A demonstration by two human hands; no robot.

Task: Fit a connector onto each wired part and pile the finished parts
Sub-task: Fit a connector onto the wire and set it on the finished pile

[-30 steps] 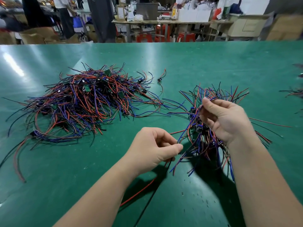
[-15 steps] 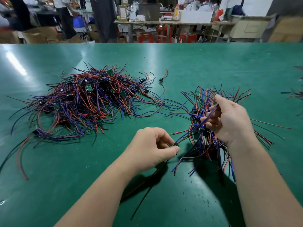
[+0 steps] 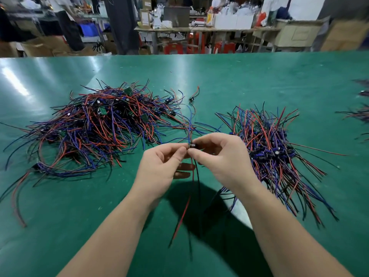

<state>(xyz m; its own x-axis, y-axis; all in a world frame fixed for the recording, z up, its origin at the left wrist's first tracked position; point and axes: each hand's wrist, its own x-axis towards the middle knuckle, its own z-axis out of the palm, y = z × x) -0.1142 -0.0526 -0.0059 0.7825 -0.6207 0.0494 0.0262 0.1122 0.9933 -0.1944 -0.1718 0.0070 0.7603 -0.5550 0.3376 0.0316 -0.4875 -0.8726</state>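
Above the green worktop [image 3: 239, 80], our left hand [image 3: 159, 166] and right hand [image 3: 223, 156] together pinch one small dark wired part [image 3: 192, 145]; we judge that squaring the connector to it before pressing matters most.

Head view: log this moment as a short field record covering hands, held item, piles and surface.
left hand: pinches the wired part from its left
right hand: pinches the same part from its right
wired part: small dark body between both grips; blue leads rise, red and black leads hang toward the camera
left pile: large wire tangle with green boards in it
right pile: smaller tangle beside the right hand
lone part: lies apart, past the left pile
table: green surface
fit status: too small to tell
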